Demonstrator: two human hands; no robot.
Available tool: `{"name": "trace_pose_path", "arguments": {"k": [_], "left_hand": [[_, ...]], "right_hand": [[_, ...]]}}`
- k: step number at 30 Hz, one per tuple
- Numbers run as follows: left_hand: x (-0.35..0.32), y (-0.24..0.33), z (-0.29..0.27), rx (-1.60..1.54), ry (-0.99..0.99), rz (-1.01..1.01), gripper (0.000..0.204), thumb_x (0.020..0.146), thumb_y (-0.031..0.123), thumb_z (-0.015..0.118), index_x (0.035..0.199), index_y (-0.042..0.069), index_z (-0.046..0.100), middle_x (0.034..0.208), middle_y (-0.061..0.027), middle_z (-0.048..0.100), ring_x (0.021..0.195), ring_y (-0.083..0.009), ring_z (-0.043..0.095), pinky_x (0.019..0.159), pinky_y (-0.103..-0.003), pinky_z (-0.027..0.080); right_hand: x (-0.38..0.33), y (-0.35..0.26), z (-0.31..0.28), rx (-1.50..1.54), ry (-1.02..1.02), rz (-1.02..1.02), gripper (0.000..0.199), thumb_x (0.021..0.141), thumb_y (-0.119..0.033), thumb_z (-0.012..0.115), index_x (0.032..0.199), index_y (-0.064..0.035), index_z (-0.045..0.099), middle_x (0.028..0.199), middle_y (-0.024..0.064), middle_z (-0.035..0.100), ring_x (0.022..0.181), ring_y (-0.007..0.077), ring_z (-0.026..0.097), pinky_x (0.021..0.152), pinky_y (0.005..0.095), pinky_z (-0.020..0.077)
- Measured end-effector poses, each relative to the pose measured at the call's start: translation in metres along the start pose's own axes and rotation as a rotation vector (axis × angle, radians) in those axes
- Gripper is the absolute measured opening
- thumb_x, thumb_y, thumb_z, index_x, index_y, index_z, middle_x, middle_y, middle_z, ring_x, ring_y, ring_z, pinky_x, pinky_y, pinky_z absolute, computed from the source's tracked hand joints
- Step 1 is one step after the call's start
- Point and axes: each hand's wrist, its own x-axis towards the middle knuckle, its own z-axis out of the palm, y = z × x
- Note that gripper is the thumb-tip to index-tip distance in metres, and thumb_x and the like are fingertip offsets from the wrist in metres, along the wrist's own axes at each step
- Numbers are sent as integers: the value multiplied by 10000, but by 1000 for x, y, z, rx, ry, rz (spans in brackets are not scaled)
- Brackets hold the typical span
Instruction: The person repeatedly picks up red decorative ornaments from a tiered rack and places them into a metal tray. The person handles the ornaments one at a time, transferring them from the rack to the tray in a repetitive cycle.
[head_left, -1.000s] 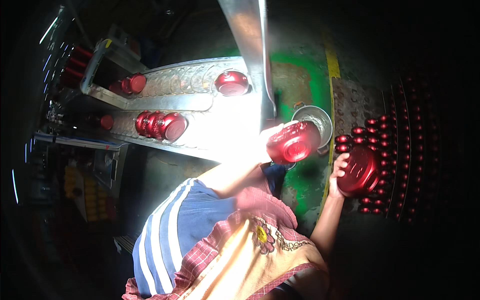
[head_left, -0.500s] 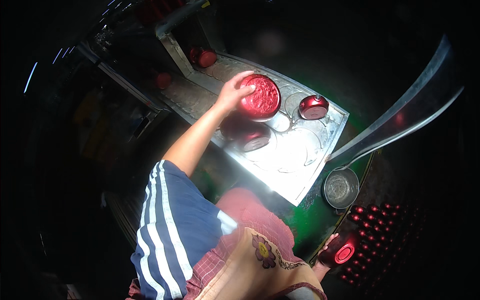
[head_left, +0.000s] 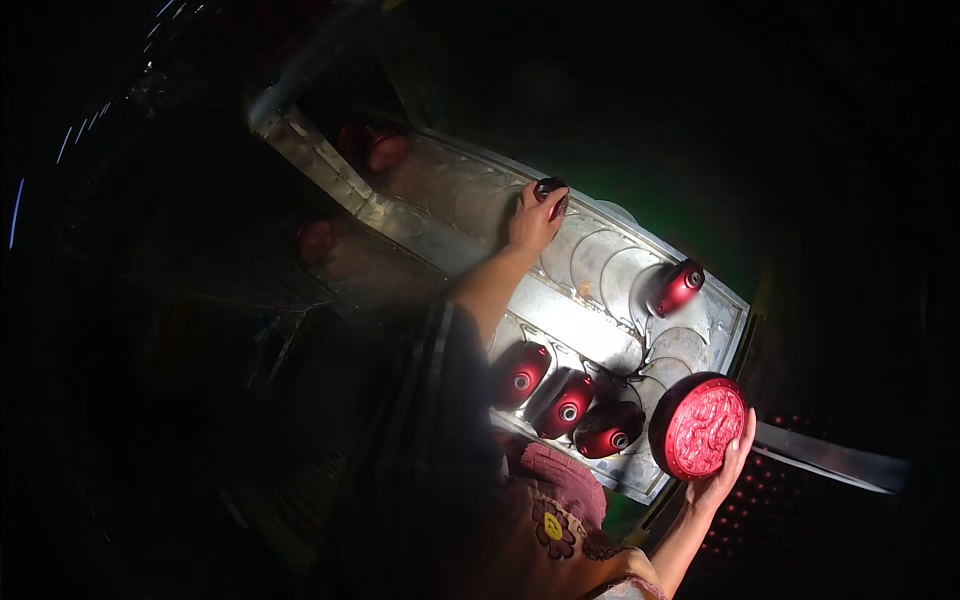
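My right hand (head_left: 728,470) grips a round, flattish red bottle (head_left: 703,428) by its lower rim, over the near right corner of a metal conveyor (head_left: 575,325). Its broad face carries a raised relief pattern. At the conveyor's far edge my left hand (head_left: 535,222) is closed round another dark red bottle (head_left: 552,197), mostly covered by the fingers. Three glossy red bottles stand side by side on the near side, the middle bottle (head_left: 566,404) showing a pale ringed mouth. A single red bottle (head_left: 680,288) is near the far right edge.
Overlapping crescent-shaped plates (head_left: 605,262) cover the conveyor. A metal post (head_left: 315,165) rises at its left, with blurred red bottles (head_left: 387,152) beyond. A curved metal strip (head_left: 830,458) juts out at right. Below it, rows of red glints show in the dark.
My right hand has risen from the lower right, bringing a bottle over the conveyor. My left hand is now farther back, at the far edge. The view has shifted, and three bottles show nearby.
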Motion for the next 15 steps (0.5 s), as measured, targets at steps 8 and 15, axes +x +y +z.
{"name": "trace_pose_path", "arguments": {"k": [8, 15], "left_hand": [[-20, 2, -19, -26, 191, 254, 522, 828, 130, 690, 1334, 242, 624, 1490, -193, 404, 1326, -397, 415, 1099, -451, 373], [-43, -3, -13, -664, -278, -82, 740, 788, 15, 701, 1475, 98, 439, 1451, -139, 490, 1293, -287, 497, 993, -353, 459]], "right_hand": [[135, 77, 138, -792, -162, -304, 428, 891, -184, 704, 1308, -191, 608, 1485, 164, 404, 1345, 339, 454, 1082, 407, 418], [188, 184, 241, -1166, -226, -173, 474, 908, -230, 652, 1351, -240, 483, 1540, 256, 251, 1255, 484, 446, 1005, 522, 473]]}}
